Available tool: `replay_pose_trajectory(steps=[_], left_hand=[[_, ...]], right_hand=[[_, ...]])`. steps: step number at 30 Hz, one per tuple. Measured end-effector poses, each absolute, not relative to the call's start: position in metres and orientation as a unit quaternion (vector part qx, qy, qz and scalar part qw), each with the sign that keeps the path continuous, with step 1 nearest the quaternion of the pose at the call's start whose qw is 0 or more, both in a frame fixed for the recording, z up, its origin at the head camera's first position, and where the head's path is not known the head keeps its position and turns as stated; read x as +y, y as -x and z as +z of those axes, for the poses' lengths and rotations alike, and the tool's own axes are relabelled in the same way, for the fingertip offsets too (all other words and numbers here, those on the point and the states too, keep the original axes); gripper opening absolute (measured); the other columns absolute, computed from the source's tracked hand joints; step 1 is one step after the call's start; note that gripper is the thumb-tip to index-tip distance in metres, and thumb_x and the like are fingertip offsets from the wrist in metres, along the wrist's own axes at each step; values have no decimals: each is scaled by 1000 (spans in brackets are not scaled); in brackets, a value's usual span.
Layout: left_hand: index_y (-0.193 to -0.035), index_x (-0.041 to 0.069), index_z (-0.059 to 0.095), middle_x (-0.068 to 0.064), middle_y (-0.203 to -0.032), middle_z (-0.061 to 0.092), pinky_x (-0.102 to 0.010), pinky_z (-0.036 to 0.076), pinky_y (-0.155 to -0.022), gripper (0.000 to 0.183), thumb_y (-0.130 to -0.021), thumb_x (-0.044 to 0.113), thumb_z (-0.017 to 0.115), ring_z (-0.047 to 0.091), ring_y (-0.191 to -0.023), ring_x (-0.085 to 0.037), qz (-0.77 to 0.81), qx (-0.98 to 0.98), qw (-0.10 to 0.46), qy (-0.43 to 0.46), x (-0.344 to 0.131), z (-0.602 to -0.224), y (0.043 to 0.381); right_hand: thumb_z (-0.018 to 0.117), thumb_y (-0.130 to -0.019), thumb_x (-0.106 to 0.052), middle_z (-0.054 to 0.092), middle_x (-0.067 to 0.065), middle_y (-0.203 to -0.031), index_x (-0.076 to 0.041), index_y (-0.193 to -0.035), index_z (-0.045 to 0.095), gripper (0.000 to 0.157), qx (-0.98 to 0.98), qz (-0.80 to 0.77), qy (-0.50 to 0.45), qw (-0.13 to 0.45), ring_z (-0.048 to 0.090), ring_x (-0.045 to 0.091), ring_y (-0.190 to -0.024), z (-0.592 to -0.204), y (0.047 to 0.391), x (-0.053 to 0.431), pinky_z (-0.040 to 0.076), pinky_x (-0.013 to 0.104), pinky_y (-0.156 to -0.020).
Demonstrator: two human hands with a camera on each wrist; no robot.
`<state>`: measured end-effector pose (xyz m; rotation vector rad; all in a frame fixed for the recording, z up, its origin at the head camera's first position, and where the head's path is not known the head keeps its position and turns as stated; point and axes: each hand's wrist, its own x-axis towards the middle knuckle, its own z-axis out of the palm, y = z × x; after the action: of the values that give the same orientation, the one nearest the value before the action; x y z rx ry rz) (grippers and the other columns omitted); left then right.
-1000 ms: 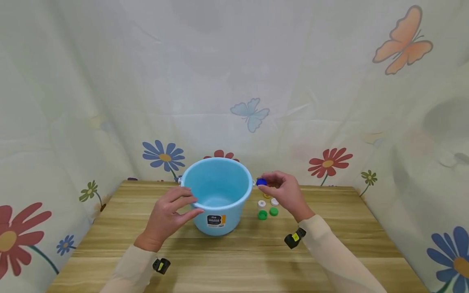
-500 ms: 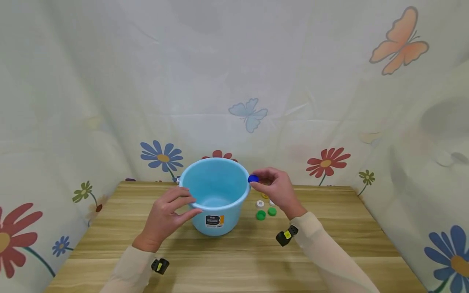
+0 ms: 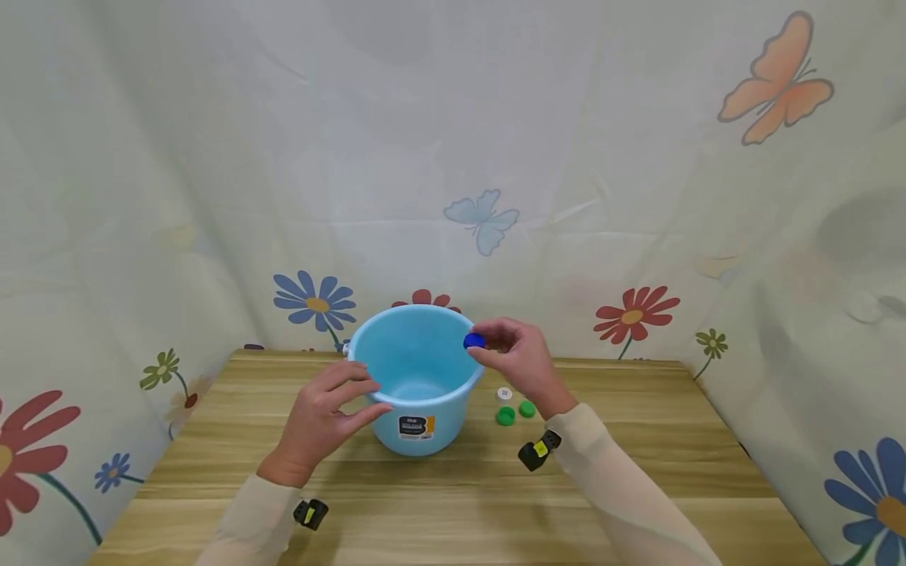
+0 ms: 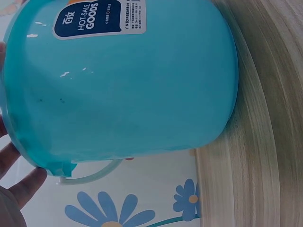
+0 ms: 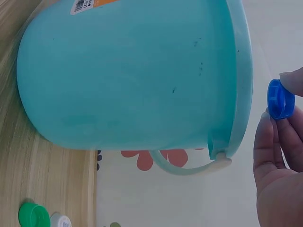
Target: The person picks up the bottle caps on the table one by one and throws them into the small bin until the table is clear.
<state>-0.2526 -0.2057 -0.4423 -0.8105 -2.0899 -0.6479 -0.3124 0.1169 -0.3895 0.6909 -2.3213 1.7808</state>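
A light blue bucket stands upright on the wooden table, its mouth facing up. My left hand holds its near left rim, with fingertips over the edge and the thumb at the front; part of those fingers shows at the rim in the left wrist view. Between thumb and fingers, my right hand pinches a blue bottle cap just above the bucket's right rim. From the right wrist view, the hollow side of this blue cap shows, apart from the rim.
Right of the bucket lie two green caps and a white cap on the wooden table. A white handle hangs at the bucket's far side. Behind the table hangs a flower-printed curtain.
My right hand has moved left with the blue cap, from beside the bucket to over its right rim. It now hides the yellow cap and one white cap. My left hand stays put.
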Motion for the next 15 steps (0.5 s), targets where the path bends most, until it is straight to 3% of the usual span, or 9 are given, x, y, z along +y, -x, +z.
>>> replay_pose_trajectory(steps=[15], left_hand=[[-95, 12, 79, -1, -102, 74, -52, 62, -91, 39, -64, 26, 97, 69, -104, -23, -254, -824, 394, 320, -204, -437, 252]], right_hand=[[83, -88, -21, 75, 7, -112, -12, -115, 73, 30, -776, 585, -228, 64, 71, 24, -99, -385, 315, 110, 64, 29, -87]])
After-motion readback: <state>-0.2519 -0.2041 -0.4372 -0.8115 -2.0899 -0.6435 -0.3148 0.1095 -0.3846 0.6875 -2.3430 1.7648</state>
